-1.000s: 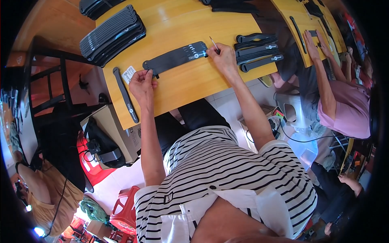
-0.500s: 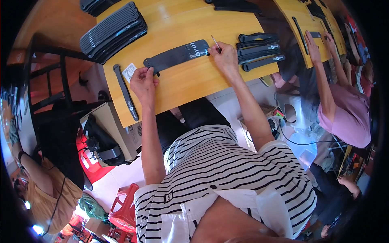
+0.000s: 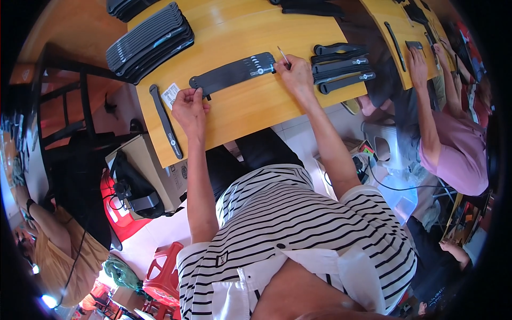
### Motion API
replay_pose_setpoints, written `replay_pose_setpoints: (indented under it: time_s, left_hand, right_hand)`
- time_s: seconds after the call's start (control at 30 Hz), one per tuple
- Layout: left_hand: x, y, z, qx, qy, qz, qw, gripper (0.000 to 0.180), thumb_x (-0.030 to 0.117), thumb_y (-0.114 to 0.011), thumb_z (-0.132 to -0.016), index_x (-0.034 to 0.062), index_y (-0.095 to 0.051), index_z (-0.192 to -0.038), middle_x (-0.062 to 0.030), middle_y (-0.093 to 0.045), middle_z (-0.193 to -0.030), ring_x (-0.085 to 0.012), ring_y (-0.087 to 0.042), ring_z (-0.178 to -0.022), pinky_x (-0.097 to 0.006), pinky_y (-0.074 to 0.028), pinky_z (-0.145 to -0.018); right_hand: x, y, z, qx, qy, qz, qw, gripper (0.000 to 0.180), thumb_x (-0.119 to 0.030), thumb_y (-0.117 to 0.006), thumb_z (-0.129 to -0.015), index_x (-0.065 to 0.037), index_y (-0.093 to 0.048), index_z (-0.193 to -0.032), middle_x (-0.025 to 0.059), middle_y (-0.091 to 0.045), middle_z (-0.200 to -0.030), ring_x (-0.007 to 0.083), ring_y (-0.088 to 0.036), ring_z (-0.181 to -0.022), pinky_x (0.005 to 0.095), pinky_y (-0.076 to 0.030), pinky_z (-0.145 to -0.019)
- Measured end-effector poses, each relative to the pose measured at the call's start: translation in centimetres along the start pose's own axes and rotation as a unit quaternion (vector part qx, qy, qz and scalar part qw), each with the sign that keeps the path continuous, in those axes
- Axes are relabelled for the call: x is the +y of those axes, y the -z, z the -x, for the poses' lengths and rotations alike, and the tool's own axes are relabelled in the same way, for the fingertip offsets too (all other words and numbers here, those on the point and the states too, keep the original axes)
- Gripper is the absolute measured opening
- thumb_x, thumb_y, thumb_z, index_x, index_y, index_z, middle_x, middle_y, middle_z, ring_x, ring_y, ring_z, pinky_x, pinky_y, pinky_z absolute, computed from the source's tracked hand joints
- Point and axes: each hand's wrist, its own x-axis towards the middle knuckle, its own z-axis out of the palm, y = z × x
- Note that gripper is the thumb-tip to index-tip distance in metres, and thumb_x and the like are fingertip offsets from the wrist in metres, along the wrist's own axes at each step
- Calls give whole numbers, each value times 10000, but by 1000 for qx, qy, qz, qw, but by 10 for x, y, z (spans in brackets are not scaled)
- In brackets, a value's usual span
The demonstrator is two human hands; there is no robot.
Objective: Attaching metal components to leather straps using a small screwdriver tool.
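A flat black strap-like band (image 3: 229, 73), with pale marks and a printed label near its right end, lies on the table between my hands. My left hand (image 3: 190, 109) pinches its left end between thumb and fingertips. At the other end, my right hand (image 3: 295, 76) is closed around a slim pointed tool (image 3: 282, 54), whose tip sticks up past the fingers; its kind cannot be made out. The fingers of that hand also touch the band's right edge. Left of my left hand lies a single narrow black strap (image 3: 166, 121), beside a white printed label (image 3: 171, 94).
On the yellow table (image 3: 234, 122), a tall stack of black straps (image 3: 152, 42) stands at the far left. Several folded black straps (image 3: 341, 68) are piled at the right edge. A co-worker in a pink shirt (image 3: 453, 146) works at another table on the right. Below stands a cardboard box (image 3: 146, 168).
My hands, the band and the tool stay practically in place. At the right-hand table, the co-worker's hands have shifted slightly to the right.
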Motion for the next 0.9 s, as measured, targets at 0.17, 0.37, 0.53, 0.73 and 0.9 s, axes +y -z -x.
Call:
replay_pose_setpoints:
  time_s: [0.17,0.37,0.53,0.73,0.9]
  left_hand:
    - [-2,-1,1,4,-25,-13,1000,122,56,-618,-807,-47,-554,-795,-70,-567,-621,-100,-524,-436,-213,-417,-391]
    - [-3,-2,1,12,-29,-23,999,124,53,-624,-801,-44,-548,-785,-66,-558,-617,-99,-519,-435,-217,-417,-386]
    - [2,-3,2,20,-39,-41,998,135,43,-633,-789,-29,-520,-796,-69,-543,-621,-108,-512,-430,-224,-410,-375]
    - [2,0,-1,15,-39,-26,999,148,9,-624,-780,-18,-503,-861,-73,-529,-656,-115,-508,-426,-231,-407,-374]
    - [-1,10,-4,20,-70,-95,993,161,9,-605,-784,-23,-511,-911,-99,-548,-708,-154,-554,-507,-269,-463,-473]
  right_hand:
    - [-5,0,4,16,-2,21,1000,187,-228,-632,-753,-41,-631,-764,157,-623,-686,332,-613,-699,419,-466,-630]
    - [-7,-1,6,20,1,49,999,189,-236,-617,-765,-47,-630,-766,166,-626,-702,351,-611,-722,437,-470,-647]
    - [-8,-2,6,26,6,57,998,193,-235,-614,-766,-42,-623,-757,172,-626,-706,363,-607,-732,448,-469,-652]
    - [-12,-1,5,23,11,67,997,176,-215,-621,-758,-40,-608,-759,177,-627,-724,369,-606,-741,450,-466,-658]
    - [-6,3,0,7,22,42,999,168,-185,-609,-765,-49,-582,-859,178,-631,-773,371,-605,-766,454,-463,-667]
